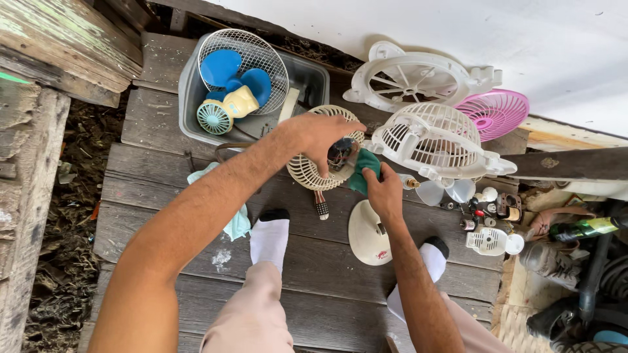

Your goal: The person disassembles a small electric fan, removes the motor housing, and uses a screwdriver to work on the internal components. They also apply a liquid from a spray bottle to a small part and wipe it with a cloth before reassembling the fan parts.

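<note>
My left hand grips the top of a small cream fan guard with its motor, held upright over the wooden planks. My right hand presses a green cloth against the motor in the middle of that guard. Below my right hand lies a cream round fan cover on the planks. A small brush lies just under the guard. My two feet in white socks rest on the boards beneath my arms.
A grey tub at the back holds a blue fan blade and wire guard. White fan housings, a pink grille, small parts, a light blue cloth and a green bottle lie around.
</note>
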